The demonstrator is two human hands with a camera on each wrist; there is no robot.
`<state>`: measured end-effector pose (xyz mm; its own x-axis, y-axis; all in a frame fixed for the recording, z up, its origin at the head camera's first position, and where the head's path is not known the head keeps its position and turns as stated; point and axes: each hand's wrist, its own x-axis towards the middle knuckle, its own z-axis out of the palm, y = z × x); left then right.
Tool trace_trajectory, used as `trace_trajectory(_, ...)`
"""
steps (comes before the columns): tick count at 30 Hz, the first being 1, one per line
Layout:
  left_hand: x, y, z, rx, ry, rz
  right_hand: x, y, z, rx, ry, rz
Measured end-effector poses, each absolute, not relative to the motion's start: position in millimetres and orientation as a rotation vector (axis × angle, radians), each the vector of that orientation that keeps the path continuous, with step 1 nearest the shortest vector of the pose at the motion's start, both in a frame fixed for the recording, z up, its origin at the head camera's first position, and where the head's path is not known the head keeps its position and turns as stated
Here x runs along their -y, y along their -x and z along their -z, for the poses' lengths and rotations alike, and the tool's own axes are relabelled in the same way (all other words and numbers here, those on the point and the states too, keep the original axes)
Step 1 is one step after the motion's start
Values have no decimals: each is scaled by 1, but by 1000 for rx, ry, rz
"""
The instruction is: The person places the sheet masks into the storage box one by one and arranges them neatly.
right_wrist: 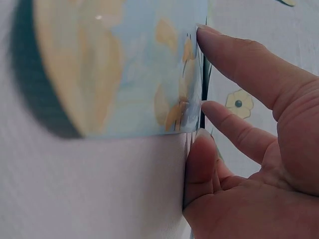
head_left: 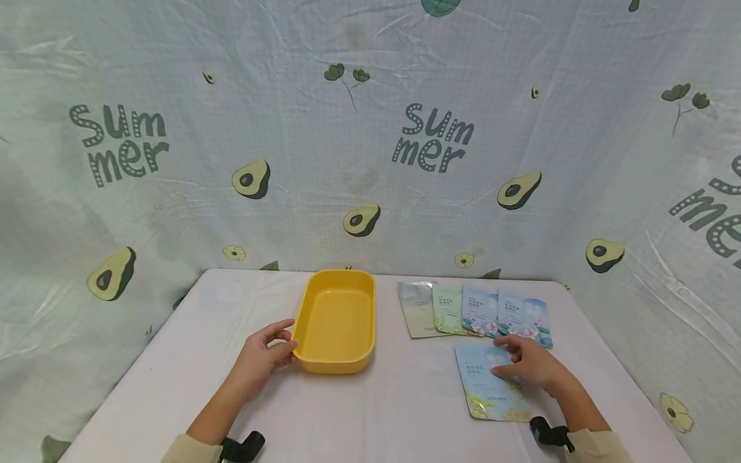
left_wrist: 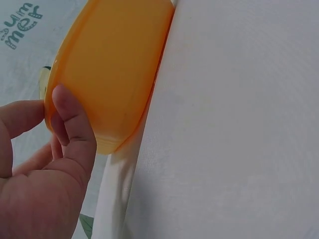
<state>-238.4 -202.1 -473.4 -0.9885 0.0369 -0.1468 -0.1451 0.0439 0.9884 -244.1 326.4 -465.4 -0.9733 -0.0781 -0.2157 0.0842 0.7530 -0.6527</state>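
Your left hand (head_left: 258,361) pinches the yellow tray (head_left: 338,365) by its nearer edge, apparently steadying it | your right hand (head_left: 535,366), loosely spread, touches the light-blue sachet (head_left: 485,384) beneath, ungripped

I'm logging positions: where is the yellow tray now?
In the head view, the yellow tray sits left of the packets, held by the left hand.

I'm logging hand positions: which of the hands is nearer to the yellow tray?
Left. The left hand grips the yellow tray at its left rim. The right hand is apart from it, farther right, over the light blue packet.
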Motion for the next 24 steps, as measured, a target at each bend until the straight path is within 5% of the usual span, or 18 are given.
trace_trajectory(24, 201, 238, 469, -2056, 126, -2135, -325, 246, 465, -2699, -41, 1041)
